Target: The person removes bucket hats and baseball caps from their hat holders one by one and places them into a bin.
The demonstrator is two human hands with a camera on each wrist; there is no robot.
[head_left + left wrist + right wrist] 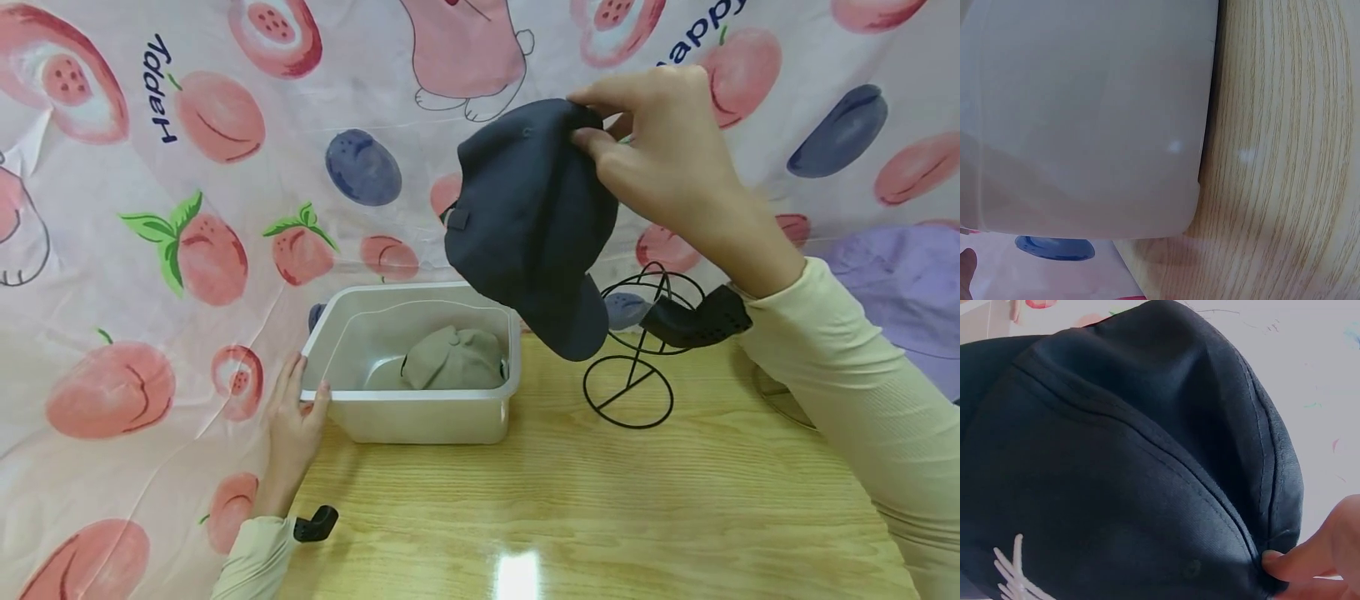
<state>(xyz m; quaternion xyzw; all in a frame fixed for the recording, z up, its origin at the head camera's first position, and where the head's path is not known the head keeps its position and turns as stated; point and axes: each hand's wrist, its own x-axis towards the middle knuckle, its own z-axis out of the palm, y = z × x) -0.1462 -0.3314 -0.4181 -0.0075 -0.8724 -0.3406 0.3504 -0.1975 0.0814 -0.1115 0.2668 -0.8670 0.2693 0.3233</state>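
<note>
My right hand (660, 142) pinches a dark baseball cap (525, 217) by the top of its crown, up in the air to the right of the bin. The cap hangs with its brim downward; in the right wrist view, white stitching (1017, 575) shows on it. A light grey plastic bin (420, 417) stands on the table, with a beige cap (453, 358) lying inside. My left hand (292, 425) touches the bin's front left corner, fingers along the left side and thumb at the front rim. Most of that hand lies outside the left wrist view.
A black wire hat stand (630, 383) stands right of the bin. Farther right, a purple hat (900, 283) sits above another wire base (780, 396). Behind hangs a fruit-print cloth (420, 217). The wooden table (600, 500) stretches in front.
</note>
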